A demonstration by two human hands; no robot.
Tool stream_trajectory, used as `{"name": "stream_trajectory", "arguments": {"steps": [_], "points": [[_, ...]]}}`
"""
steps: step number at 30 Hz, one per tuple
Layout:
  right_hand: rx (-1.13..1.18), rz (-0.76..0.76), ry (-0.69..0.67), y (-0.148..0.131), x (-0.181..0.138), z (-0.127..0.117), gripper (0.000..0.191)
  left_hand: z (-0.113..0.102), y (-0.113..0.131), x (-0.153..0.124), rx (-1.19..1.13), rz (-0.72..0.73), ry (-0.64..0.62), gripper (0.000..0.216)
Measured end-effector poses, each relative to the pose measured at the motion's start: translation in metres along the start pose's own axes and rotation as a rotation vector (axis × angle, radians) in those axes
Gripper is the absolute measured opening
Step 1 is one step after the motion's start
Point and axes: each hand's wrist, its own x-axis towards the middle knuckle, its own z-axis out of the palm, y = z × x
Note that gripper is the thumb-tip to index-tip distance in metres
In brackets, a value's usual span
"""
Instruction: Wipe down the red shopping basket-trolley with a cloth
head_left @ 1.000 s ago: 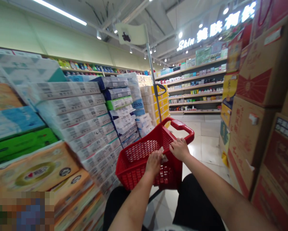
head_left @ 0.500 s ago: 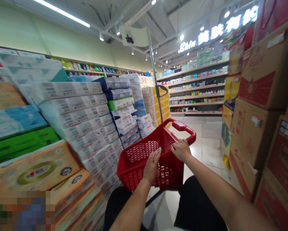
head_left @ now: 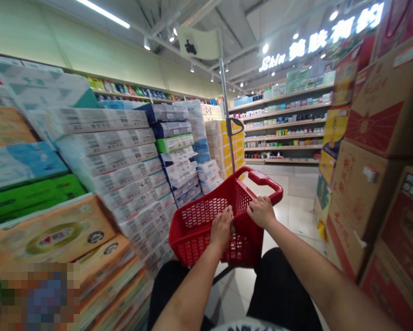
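Red basket gripped by our right hand, our left hand, lightly closed on a cloth, edges nearer, seemingly reaching fresh surface.

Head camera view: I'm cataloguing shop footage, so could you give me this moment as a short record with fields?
Place: shop aisle
Main item: red basket with a handle
Left hand: at the basket's near side, with a pale cloth-like thing; grip unclear
Right hand: fingers curled over the rim
Left side: stacked wrapped packs
Right side: stacked cardboard boxes
Background: stocked shelves, lit sign above
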Motion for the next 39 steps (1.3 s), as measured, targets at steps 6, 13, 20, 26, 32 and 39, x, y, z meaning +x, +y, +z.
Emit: {"name": "stream_trajectory", "arguments": {"steps": [6,13,20,26,32,39], "points": [[-0.02,0.016,-0.08,0.0,0.006,-0.002,0.034,-0.015,-0.003,0.027,0.017,-0.078,-0.444,0.026],[-0.048,0.013,-0.036,-0.009,0.005,0.005,0.036,-0.008,-0.004,0.021,0.061,-0.123,-0.265,0.034],[-0.034,-0.012,0.014,-0.007,0.002,0.006,0.037,-0.028,-0.028,0.023,0.021,-0.008,-0.45,0.031],[-0.076,-0.022,-0.018,-0.013,0.003,0.012,0.035,-0.017,-0.022,0.01,0.155,-0.147,-0.298,0.03],[-0.036,-0.105,-0.075,-0.043,-0.013,0.042,0.029,-0.016,-0.015,0.022,0.1,-0.028,-0.431,0.03],[-0.041,-0.194,0.02,-0.035,-0.03,0.07,0.044,0.011,-0.036,-0.012,0.11,-0.045,-0.066,0.05]]}}
